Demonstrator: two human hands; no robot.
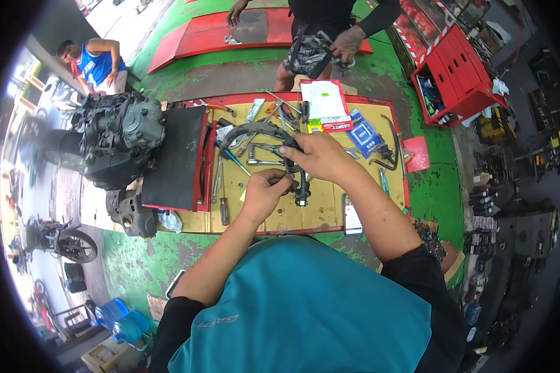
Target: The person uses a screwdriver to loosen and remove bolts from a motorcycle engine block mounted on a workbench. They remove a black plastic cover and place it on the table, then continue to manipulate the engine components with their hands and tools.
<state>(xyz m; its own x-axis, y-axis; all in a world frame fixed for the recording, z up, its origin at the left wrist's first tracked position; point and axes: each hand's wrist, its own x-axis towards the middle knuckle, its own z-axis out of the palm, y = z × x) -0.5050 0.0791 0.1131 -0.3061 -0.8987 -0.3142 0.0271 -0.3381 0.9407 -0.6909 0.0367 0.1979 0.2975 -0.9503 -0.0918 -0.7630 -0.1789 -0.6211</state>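
Note:
A curved black wiring harness (255, 127) arches over the table in front of me, with its connector end (302, 198) hanging toward me. My left hand (266, 191) pinches a thin strand near the lower end. Higher up, my right hand (317, 155) is closed around the bundle. From under the right thumb a slim plier-like tool (269, 148) with a green part points left; whether the hand grips it is unclear. Beneath lie a ratchet wrench (264, 162) and a blue-handled screwdriver (235, 160). Fingers and harness hide part of each other.
A greasy engine (121, 133) stands left beside a black-topped red panel (177, 158). On the cardboard-covered table (320, 217) are a phone (353, 214), a gasket package (325, 102), a blue packet (365, 133) and several tools. One person (330, 37) stands across the table; another (99, 65) is far left.

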